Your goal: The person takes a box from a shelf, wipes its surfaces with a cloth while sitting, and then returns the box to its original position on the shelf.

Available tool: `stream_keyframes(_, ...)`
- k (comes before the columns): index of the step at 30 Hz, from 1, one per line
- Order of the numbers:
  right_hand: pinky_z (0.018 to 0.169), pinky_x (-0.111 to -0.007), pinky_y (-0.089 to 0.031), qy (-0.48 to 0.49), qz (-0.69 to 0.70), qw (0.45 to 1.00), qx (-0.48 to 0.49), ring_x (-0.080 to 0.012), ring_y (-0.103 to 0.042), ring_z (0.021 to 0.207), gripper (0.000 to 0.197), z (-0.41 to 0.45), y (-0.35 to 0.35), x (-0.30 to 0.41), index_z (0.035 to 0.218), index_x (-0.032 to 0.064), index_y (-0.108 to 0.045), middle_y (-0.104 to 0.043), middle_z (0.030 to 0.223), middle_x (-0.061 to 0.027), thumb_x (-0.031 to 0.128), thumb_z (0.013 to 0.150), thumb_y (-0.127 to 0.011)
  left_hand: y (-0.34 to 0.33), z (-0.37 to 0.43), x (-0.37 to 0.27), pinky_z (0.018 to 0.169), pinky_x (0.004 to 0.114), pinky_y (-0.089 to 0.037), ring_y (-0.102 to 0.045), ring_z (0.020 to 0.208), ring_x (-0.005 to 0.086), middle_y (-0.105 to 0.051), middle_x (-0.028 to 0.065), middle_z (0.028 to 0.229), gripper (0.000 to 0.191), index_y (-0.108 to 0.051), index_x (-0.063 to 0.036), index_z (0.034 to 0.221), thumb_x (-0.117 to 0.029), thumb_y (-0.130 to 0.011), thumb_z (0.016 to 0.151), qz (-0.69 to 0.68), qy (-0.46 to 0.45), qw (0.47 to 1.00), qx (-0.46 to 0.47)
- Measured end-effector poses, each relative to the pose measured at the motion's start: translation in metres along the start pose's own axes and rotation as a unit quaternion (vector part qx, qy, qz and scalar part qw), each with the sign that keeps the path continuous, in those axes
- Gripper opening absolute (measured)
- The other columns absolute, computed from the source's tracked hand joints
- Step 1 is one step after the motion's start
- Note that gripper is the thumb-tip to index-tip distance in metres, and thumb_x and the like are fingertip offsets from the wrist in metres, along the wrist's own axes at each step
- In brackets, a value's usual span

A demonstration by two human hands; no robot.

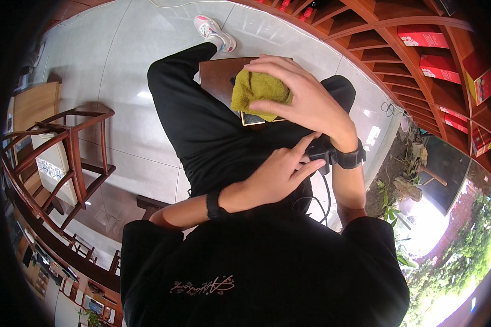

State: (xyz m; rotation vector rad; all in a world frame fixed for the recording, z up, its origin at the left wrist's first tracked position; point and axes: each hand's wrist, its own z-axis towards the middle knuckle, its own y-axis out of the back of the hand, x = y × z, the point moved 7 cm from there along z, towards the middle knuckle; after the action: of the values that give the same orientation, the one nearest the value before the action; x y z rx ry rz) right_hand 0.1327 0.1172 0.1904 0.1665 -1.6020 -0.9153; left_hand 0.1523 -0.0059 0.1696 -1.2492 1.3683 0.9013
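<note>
My right hand (307,94) is curved around a bunched olive-green cloth (260,92), thumb and fingers on either side. The cloth is above a brown wooden surface (219,73) between my knees. A dark panel with a light gold edge (251,119) shows partly under the cloth; what it belongs to is hidden. My left hand (276,171) reaches across my lap, its index finger and thumb spread around a small black device (320,153) beside my right wrist. Whether it grips the device is unclear. A black cable hangs from the device. Black bands circle both wrists.
A wooden armchair with a pale cushion (55,167) stands at the left. Reddish wooden shelves (397,45) holding red boxes (423,39) curve along the upper right. A planted bed with rocks (407,188) lies at the right. Black cable loops hang near my right side.
</note>
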Motion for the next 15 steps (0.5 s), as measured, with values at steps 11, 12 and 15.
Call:
stream_keyframes(11, 0.112, -0.043, -0.045, -0.017, -0.010, 1.000, 0.002, -0.0311, -0.055, 0.133, 0.069, -0.019, -0.006, -0.015, 0.138, 0.0165, -0.060, -0.055, 0.147, -0.0060, 0.018, 0.074, -0.086, 0.183, -0.061, -0.153, 0.089, 0.037, -0.056, -0.072, 0.103, 0.0283, -0.071, 0.0158, 0.120, 0.043, -0.062, -0.0019, 0.133, -0.022, -0.069, 0.096, -0.021, -0.254, 0.965, -0.065)
stream_keyframes(12, 0.112, -0.042, -0.045, 0.001, -0.040, 0.999, -0.003, -0.0303, -0.055, 0.133, 0.068, -0.017, -0.012, -0.014, 0.137, 0.0165, -0.060, -0.055, 0.147, -0.0059, 0.017, 0.074, -0.086, 0.168, -0.055, -0.153, 0.090, 0.038, -0.056, -0.071, 0.104, 0.0288, -0.070, 0.0160, 0.121, 0.045, -0.061, -0.0019, 0.134, -0.022, -0.070, 0.095, 0.004, -0.251, 0.968, -0.015)
stream_keyframes(15, 0.108, -0.040, -0.048, -0.005, -0.017, 1.000, -0.007, -0.0320, -0.058, 0.128, 0.062, -0.015, -0.017, -0.013, 0.132, 0.0141, -0.060, -0.056, 0.144, -0.0074, 0.007, 0.075, -0.082, 0.103, -0.025, -0.142, 0.092, 0.039, -0.054, -0.069, 0.107, 0.0302, -0.068, 0.0168, 0.123, 0.049, -0.059, -0.0019, 0.136, -0.024, -0.071, 0.094, 0.111, -0.246, 0.954, 0.132)
